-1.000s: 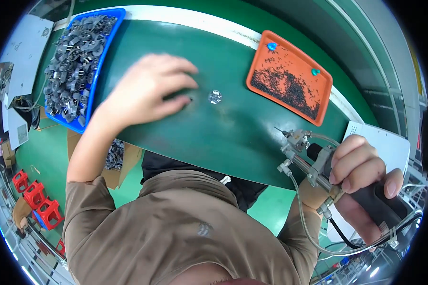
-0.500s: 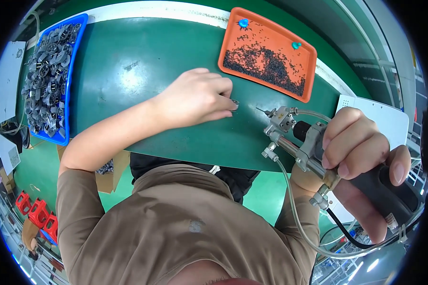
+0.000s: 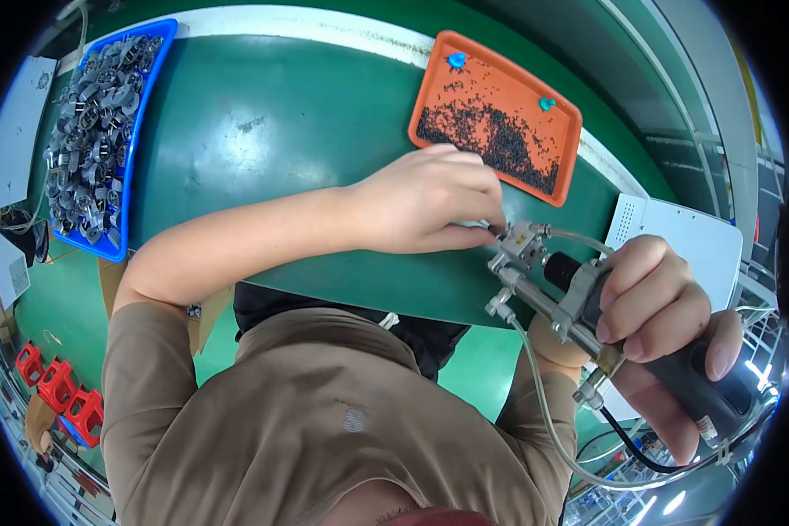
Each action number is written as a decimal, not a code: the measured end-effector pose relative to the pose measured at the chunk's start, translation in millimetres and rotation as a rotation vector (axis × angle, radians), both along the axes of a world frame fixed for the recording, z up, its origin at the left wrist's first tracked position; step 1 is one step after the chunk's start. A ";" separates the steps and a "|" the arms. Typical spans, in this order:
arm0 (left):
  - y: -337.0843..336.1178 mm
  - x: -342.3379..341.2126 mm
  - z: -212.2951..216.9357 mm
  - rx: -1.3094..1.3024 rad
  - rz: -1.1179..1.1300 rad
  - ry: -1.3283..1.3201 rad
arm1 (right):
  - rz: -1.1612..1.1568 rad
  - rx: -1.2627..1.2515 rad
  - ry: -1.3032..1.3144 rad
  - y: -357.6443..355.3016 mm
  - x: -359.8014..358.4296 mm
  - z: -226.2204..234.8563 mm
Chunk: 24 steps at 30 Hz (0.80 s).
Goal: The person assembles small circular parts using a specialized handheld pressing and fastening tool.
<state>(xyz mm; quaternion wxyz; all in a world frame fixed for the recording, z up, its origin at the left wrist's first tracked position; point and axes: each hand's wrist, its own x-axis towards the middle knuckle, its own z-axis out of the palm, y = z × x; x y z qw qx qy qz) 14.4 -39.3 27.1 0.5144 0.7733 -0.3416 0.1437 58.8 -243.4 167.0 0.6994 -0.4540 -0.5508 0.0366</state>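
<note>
My right hand (image 3: 662, 307) is wrapped round the black grip of a handheld power screwdriver (image 3: 535, 279) with a metal nose, clear hoses and a black cable. Its nose points left and away over the green table. The fingers of my left hand (image 3: 443, 202) are pinched together right at the tip of that nose. What lies between them is hidden by the fingers and the tool. Just beyond my left hand stands an orange tray (image 3: 570, 167) with many tiny black screws (image 3: 517, 149) heaped along its near side.
A blue tray (image 3: 136, 149) piled with grey plastic parts (image 3: 96, 131) stands at the far left of the green table (image 3: 263, 167). Two small blue and green knobs sit in the orange tray. A white box (image 3: 675, 232) is at the right, behind my right hand. Red stools (image 3: 57, 383) stand on the floor.
My left hand has moved right, from the open table to the screwdriver's tip, and its fingertips now meet the nose. My right hand keeps its grip, nearly in place.
</note>
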 end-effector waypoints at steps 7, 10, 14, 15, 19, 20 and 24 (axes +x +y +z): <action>8.6 9.6 1.7 0.055 -0.090 0.058 | -0.032 0.078 -0.021 1.3 -3.2 0.4; 25.1 12.9 4.4 0.141 -0.008 0.035 | -0.111 -0.020 -0.044 -6.2 -3.7 10.6; 57.5 18.0 0.3 0.181 0.251 -0.107 | -0.080 -0.249 -0.008 -18.5 -0.7 30.0; 70.8 24.0 5.3 0.262 0.330 -0.140 | -0.059 -0.225 0.013 -17.3 2.8 28.0; 158.4 74.6 9.2 0.531 0.866 -0.179 | -0.055 -0.106 -0.063 -13.9 13.9 9.7; 183.6 83.5 5.2 0.616 1.049 -0.097 | -0.045 -0.102 -0.064 -11.3 9.2 13.6; 256.9 113.6 -20.9 0.836 1.099 0.146 | -0.141 -0.157 0.056 -8.1 -4.6 24.4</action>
